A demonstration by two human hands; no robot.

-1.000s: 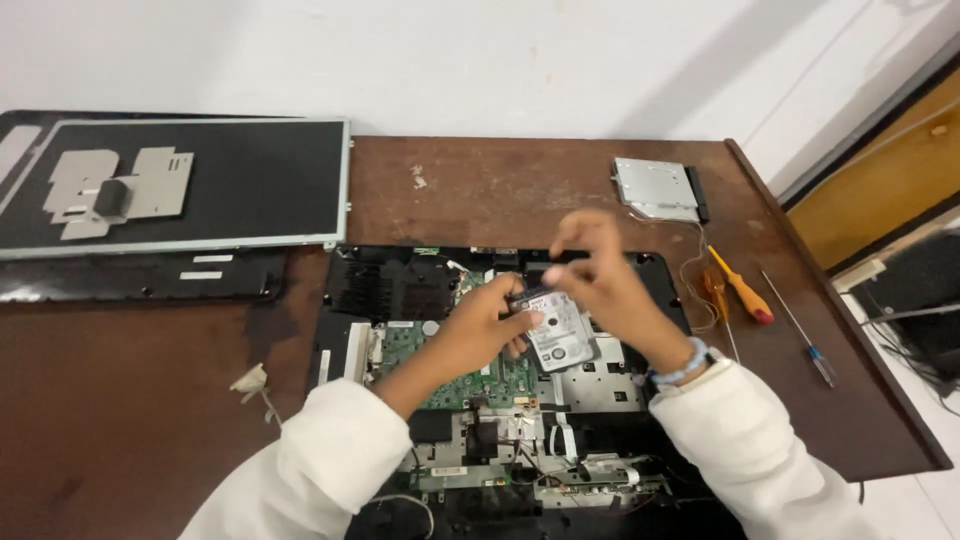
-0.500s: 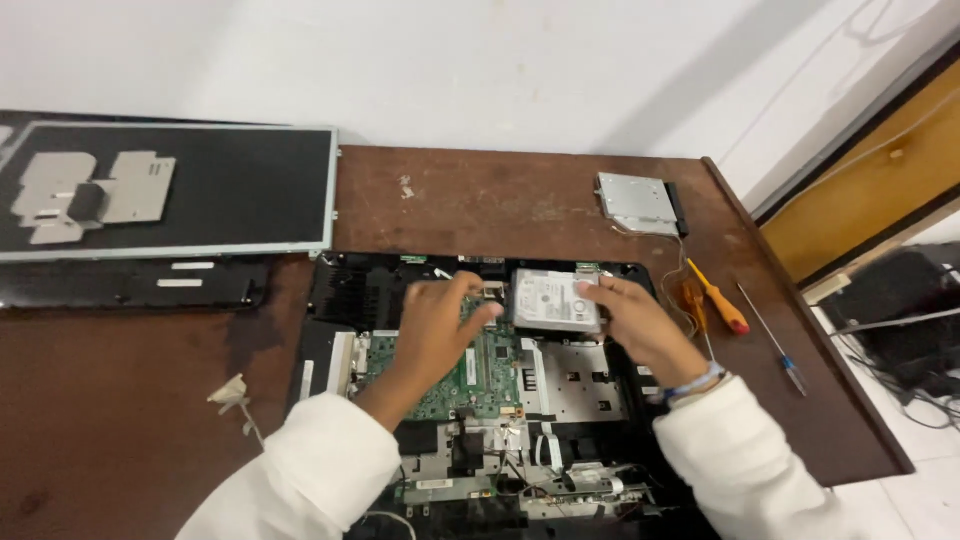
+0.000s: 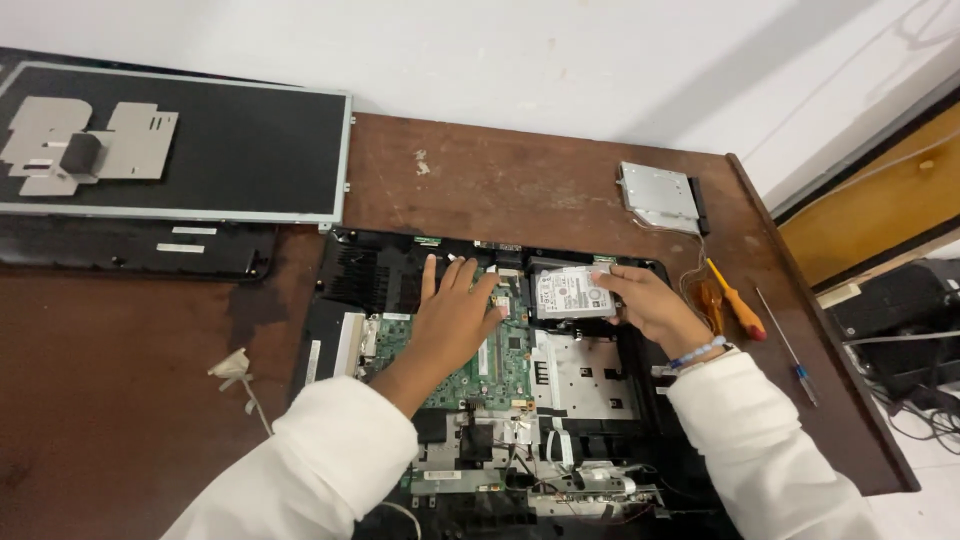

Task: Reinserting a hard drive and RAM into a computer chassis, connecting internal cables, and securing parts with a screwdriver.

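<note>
On the worn brown wooden table [image 3: 520, 190] we see an opened laptop chassis [image 3: 345, 290] of black plastic, its green circuit board [image 3: 500, 360] and flat silver shield plates bare. Our left hand [image 3: 455, 320] lies flat on the board, fingers spread and open, gripping nothing, their tips near the ribbed black vent at the chassis's far edge. Our right hand [image 3: 650, 305] rests at the right side of a rectangular hard drive [image 3: 572, 293], metal-cased with a white label, which sits in the chassis's upper right corner; the fingers curl against the drive's edge, holding it lightly. Just right of that hand lies an orange-handled screwdriver [image 3: 735, 310], and farther right a thin blue-tipped one [image 3: 790, 350]. A slim silver optical drive [image 3: 660, 195] lies near the table's far edge. At far left a dark, glossy screen panel [image 3: 250, 150] carries a grey metal bracket [image 3: 90, 150].
</note>
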